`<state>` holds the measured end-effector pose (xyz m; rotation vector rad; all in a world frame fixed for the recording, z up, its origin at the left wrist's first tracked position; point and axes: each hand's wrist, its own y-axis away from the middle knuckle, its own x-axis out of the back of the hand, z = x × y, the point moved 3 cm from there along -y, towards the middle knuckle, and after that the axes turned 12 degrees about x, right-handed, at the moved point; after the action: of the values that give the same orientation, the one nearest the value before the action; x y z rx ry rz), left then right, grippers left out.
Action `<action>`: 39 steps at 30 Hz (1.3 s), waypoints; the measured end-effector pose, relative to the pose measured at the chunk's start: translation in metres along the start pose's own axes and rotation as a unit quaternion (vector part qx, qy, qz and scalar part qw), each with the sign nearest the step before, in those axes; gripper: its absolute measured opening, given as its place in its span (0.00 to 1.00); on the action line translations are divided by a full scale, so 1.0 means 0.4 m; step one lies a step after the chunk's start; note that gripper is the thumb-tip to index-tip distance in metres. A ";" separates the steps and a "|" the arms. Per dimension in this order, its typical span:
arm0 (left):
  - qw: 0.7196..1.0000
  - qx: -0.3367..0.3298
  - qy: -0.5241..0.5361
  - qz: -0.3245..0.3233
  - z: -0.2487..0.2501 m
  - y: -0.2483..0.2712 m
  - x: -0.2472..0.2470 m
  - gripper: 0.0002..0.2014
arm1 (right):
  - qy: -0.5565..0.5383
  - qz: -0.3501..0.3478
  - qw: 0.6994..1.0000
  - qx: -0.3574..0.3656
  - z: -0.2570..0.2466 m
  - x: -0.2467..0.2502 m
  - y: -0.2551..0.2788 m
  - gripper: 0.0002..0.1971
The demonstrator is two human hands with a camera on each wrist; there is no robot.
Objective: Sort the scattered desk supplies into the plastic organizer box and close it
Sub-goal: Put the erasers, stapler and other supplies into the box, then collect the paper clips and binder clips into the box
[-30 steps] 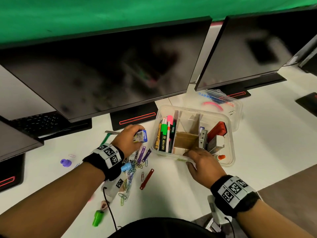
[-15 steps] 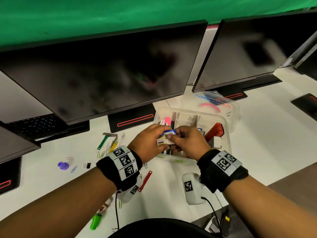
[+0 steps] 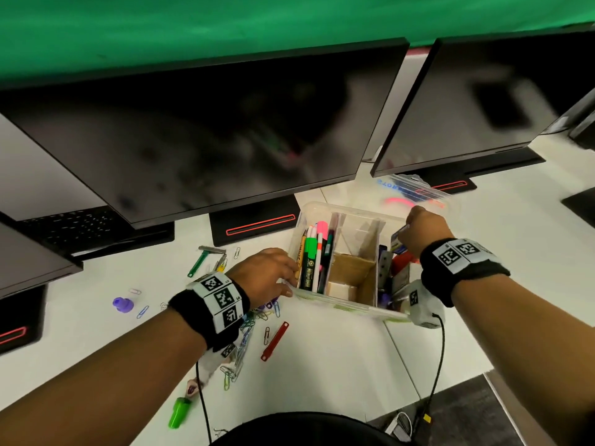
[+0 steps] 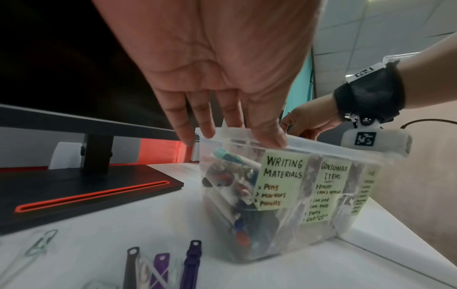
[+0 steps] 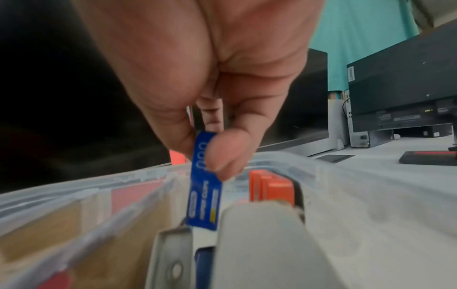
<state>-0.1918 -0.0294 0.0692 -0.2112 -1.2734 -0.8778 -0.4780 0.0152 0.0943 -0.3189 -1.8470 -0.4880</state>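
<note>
Operator: Organizer box (image 3: 341, 304) sits on the desk (image 3: 322, 365) below the monitors. I have passed the blue packet (image 5: 204, 187) from left hand (image 3: 265, 275) to right hand (image 5: 210, 97); thumb and finger pinch it over the right compartment, beside the grey stapler (image 5: 259, 244).

Observer: Left?

Operator: Fingers straight, steadying the clear, thin plastic rim. Paper clips (image 3: 238, 355) not yet sorted.

The white worktop (image 3: 322, 365) carries the clear organizer box (image 3: 341, 305), its lid (image 3: 415, 194) just behind, two monitor bases (image 3: 257, 223), a heap of paper clips (image 3: 244, 336) (many colours), a red fastener strip (image 3: 274, 341), a green cap (image 3: 179, 412) and a purple cap (image 3: 122, 304).
</note>
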 end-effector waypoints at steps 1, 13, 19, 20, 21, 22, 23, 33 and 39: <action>1.000 0.001 0.002 0.002 0.000 -0.001 0.000 0.13 | 0.021 -0.014 1.000 -0.003 0.000 -0.004 -0.014 0.18; 0.999 0.028 0.010 -0.018 0.003 0.001 -0.006 0.14 | 0.176 -0.119 0.977 0.009 0.170 -0.197 -0.228 0.32; 0.999 0.037 0.023 -0.019 0.002 0.010 -0.013 0.15 | 0.195 -0.107 0.975 0.013 0.000 -0.073 -0.081 0.25; 0.999 0.033 0.026 -0.018 0.001 0.012 -0.014 0.15 | 0.172 -0.095 0.980 0.012 -0.039 -0.043 -0.056 0.22; 0.999 0.029 0.029 -0.015 -0.003 0.018 -0.014 0.15 | 0.154 -0.092 0.984 0.014 -0.077 -0.018 -0.032 0.20; 0.999 0.028 0.032 -0.009 -0.009 0.023 -0.011 0.15 | 0.138 -0.083 0.987 0.024 -0.112 0.003 -0.013 0.19; 0.999 0.033 0.036 0.003 -0.019 0.031 -0.006 0.16 | 0.121 -0.064 0.990 0.039 -0.144 0.016 0.005 0.18; 0.975 0.215 0.035 -0.035 -0.294 0.196 0.001 0.15 | 0.000 -0.162 0.922 0.351 -0.461 -0.120 0.253 0.10; 0.963 0.214 0.006 -0.164 -0.325 0.283 -0.096 0.15 | 0.079 -0.264 0.848 0.453 -0.513 -0.329 0.331 0.14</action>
<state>-0.0207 -0.0129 0.0292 0.3573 -1.4778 -0.8540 -0.2051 0.0356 0.0483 0.8665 -1.7797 0.0470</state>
